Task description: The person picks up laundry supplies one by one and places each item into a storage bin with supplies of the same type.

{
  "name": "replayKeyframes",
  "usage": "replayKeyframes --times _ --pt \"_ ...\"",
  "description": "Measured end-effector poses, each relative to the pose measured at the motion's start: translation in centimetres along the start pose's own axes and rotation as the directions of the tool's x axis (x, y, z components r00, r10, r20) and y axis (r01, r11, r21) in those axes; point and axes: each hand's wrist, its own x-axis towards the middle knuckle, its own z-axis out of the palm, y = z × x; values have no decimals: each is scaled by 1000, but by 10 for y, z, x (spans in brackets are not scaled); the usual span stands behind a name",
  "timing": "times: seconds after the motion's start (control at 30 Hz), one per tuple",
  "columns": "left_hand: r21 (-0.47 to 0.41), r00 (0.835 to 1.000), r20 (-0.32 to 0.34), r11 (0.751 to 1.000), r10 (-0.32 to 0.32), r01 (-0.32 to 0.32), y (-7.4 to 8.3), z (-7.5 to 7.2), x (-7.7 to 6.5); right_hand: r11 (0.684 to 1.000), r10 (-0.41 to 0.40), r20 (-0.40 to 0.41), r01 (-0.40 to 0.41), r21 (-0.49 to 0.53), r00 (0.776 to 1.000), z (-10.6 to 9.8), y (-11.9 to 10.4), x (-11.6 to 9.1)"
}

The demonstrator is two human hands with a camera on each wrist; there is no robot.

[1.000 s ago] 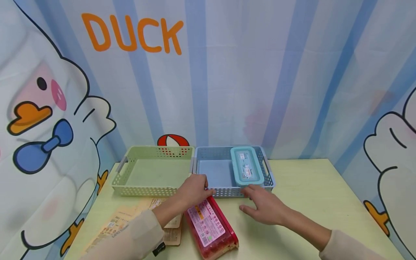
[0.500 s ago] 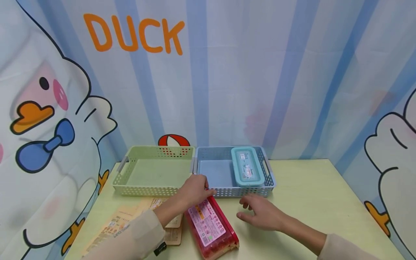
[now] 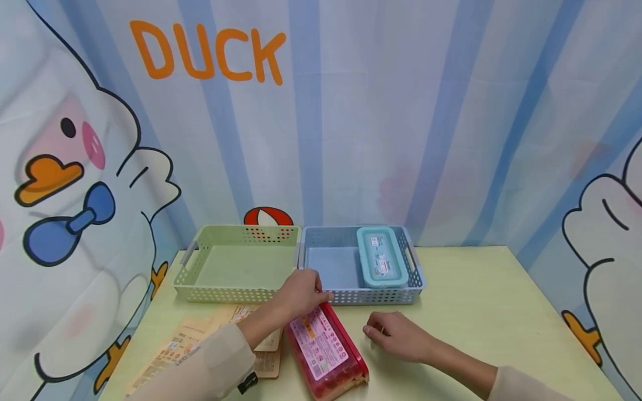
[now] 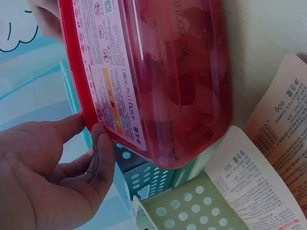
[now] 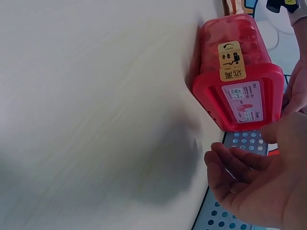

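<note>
A red clear-walled plastic tub (image 3: 326, 356) with a printed label lies at a slant on the table in front of the baskets. My left hand (image 3: 299, 292) pinches its far end; in the left wrist view, thumb and fingers (image 4: 102, 148) meet at the red rim. To the tub's right, my right hand (image 3: 398, 337) hovers apart from it, fingers loosely curled and holding nothing. In the right wrist view that hand (image 5: 259, 177) is beside the tub's labelled end (image 5: 244, 103). A teal lidded container (image 3: 382, 257) sits at the right inside the blue basket (image 3: 346, 297).
Left of the blue basket stands a green basket (image 3: 220, 295), side by side with it. Several flat printed packets (image 3: 185, 340) lie under and beside the left forearm. A striped duck-print curtain (image 3: 361, 122) hangs behind the table (image 3: 481, 312).
My right hand has drawn back from the blue basket's front edge toward me, its fingers curling in more. The left hand and the red tub stay where they were.
</note>
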Motion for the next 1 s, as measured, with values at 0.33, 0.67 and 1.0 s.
replayKeyframes --times 0.33,0.67,1.0 --pt "-67 999 36 998 -8 10 -4 -5 0 996 61 71 -65 55 996 15 0 0" --pt "-107 998 40 993 -50 54 -8 -2 1 993 29 149 -45 110 988 28 13 1" --pt "-136 998 44 989 -54 59 -7 -4 -1 968 142 145 -168 184 979 34 -2 -3"
